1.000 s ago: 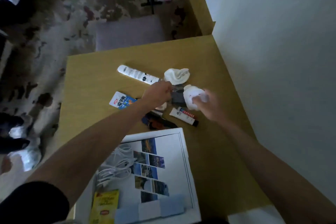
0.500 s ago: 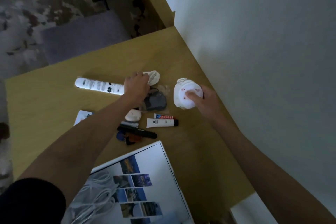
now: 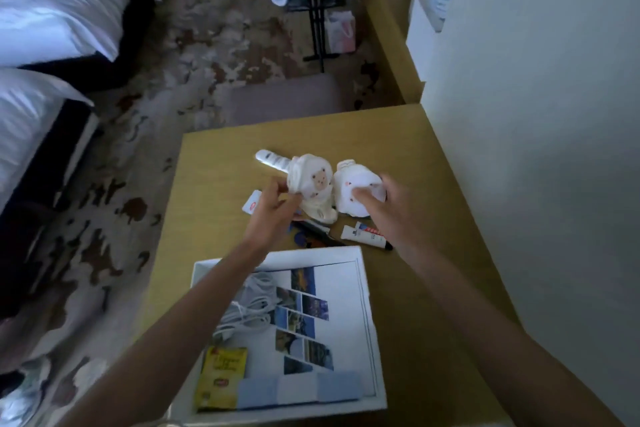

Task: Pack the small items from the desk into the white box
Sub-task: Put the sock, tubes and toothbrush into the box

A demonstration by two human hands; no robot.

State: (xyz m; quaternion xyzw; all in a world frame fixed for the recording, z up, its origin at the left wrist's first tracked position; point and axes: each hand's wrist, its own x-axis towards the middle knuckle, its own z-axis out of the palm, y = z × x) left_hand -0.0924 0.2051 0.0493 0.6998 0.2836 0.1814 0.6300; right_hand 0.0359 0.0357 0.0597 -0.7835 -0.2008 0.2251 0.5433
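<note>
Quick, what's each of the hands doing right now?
Left hand: pinching the cream bear-face bundle.
Right hand: gripping the white bundle.

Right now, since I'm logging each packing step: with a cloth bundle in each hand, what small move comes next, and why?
Probably draw both hands back over the white box and lower the bundles in. The left hand grips the bear-face bundle, the right hand the plain bundle, and the open box lies just nearer.
</note>
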